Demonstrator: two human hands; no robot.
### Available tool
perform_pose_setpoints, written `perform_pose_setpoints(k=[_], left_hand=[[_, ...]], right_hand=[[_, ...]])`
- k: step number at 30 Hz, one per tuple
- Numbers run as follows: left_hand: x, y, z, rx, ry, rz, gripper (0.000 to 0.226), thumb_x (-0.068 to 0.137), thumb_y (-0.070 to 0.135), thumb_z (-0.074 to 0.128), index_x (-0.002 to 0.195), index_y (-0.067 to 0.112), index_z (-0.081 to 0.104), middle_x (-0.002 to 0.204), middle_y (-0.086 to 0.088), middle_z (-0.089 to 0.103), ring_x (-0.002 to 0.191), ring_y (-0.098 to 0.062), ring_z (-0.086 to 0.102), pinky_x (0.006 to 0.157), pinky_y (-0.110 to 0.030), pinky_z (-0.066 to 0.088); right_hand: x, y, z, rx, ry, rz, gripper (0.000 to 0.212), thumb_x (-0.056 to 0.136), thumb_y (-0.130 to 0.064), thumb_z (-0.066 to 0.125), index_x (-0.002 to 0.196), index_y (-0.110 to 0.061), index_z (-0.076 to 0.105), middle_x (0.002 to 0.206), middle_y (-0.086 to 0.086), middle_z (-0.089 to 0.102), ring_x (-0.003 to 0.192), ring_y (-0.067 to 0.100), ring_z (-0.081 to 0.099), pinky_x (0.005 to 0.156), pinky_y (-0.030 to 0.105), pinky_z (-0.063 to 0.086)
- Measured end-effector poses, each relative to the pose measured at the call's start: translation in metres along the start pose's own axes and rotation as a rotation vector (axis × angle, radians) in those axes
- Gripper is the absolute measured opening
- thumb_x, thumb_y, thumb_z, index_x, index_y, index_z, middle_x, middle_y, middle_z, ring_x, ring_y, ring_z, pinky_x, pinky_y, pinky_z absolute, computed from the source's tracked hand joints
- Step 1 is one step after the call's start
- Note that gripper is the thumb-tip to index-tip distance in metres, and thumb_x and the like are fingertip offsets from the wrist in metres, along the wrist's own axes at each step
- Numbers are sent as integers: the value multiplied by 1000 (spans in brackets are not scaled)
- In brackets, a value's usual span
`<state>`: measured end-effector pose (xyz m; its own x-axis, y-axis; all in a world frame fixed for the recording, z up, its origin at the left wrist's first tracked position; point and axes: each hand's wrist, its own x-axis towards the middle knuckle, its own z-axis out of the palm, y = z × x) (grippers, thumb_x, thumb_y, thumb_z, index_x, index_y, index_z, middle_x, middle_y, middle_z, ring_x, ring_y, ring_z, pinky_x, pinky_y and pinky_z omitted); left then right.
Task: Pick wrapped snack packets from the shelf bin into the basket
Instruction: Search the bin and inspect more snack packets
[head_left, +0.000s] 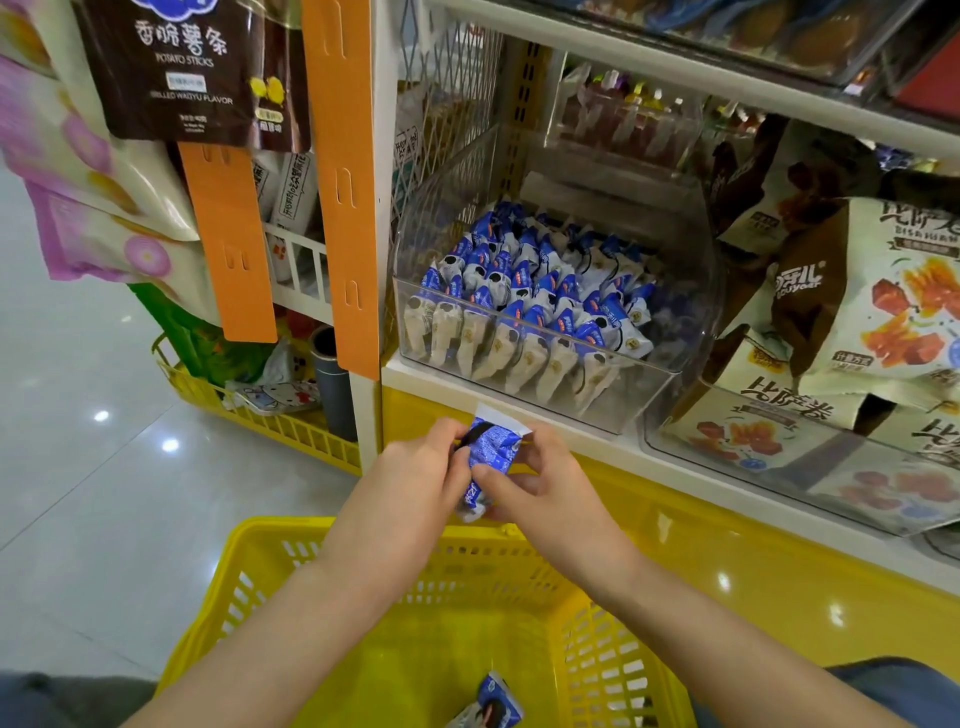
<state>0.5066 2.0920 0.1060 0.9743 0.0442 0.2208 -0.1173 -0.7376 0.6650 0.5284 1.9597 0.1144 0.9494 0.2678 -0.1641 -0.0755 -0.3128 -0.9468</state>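
A clear plastic shelf bin (670, 395) holds several blue-and-white wrapped snack packets (524, 301) standing in rows. Below it, above the far rim of the yellow basket (363, 582), both hands hold blue-and-white packets (491, 447) between them. My left hand (415, 467) grips them from the left and my right hand (540, 478) pinches them from the right. How many packets are in the hands I cannot tell. One more packet (491, 704) lies on the basket floor near the bottom edge of the view.
Large snack bags (852, 312) fill a clear bin to the right. Orange hanging strips (343, 182) and hanging bags (171, 67) sit left of the shelf post. A second yellow basket (270, 415) with goods stands on the glossy floor at left.
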Motion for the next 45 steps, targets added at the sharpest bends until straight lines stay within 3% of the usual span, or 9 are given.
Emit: perform_pose_setpoints(k=[7,12,18,26,30,33,35,41,45], left_hand=[[4,-3,1,-17,5,-59,21,96,18,42,113,16,55,75,-2,59,59,-15,50,52,-26,36],[3,-3,-1,15,0,-42,17,95,32,44,103,19,50,82,0,65,69,-19,61,63,-40,51],[2,-2,2,229,-40,33,17,98,34,33,90,19,38,67,4,45,62,-24,50,50,-29,31],[5,-1,1,-20,107,-32,21,95,27,44,76,19,44,54,4,45,49,-13,43,50,-34,35],[9,-5,1,-107,148,-117,24,93,26,48,69,27,45,53,7,51,48,-7,49,47,-17,37],[8,-1,5,-239,54,-170,5,90,23,54,91,27,57,74,13,63,62,1,57,57,-5,43],[6,0,10,-218,19,-163,23,88,18,58,111,21,57,89,9,64,69,2,56,59,-3,40],[5,-1,5,-239,-24,-149,32,90,9,51,120,20,51,98,6,65,74,-3,60,67,-10,47],[16,9,-4,-822,-29,-482,15,95,9,43,95,20,52,100,-12,66,79,-19,63,71,-37,54]], right_hand=[[4,0,0,-87,-12,-44,33,86,-13,62,112,-20,44,103,-2,64,94,21,66,84,47,53],[2,4,-1,-236,-41,-137,30,86,-16,61,107,-28,44,105,-8,61,95,11,63,84,35,53],[4,5,2,-157,14,-61,20,91,-33,52,101,-16,54,101,4,67,94,23,65,85,49,51],[4,-1,1,-95,14,-64,18,94,-26,49,107,-15,54,105,7,66,93,22,65,81,50,53],[1,-3,2,112,-159,25,30,91,-20,55,119,-23,46,111,-3,62,81,5,66,69,33,59],[6,-4,-2,100,-84,2,28,93,-13,51,121,-16,49,112,7,64,86,11,64,70,28,56],[8,-5,-4,89,-55,10,29,95,-11,47,123,-12,50,111,12,65,87,16,63,67,23,54],[8,-6,-4,60,-76,-38,34,96,-14,46,129,-17,45,115,3,63,81,3,63,63,16,52],[6,-10,-9,78,-207,-143,41,98,-20,38,138,-27,37,123,-18,54,105,-11,55,82,12,48]])
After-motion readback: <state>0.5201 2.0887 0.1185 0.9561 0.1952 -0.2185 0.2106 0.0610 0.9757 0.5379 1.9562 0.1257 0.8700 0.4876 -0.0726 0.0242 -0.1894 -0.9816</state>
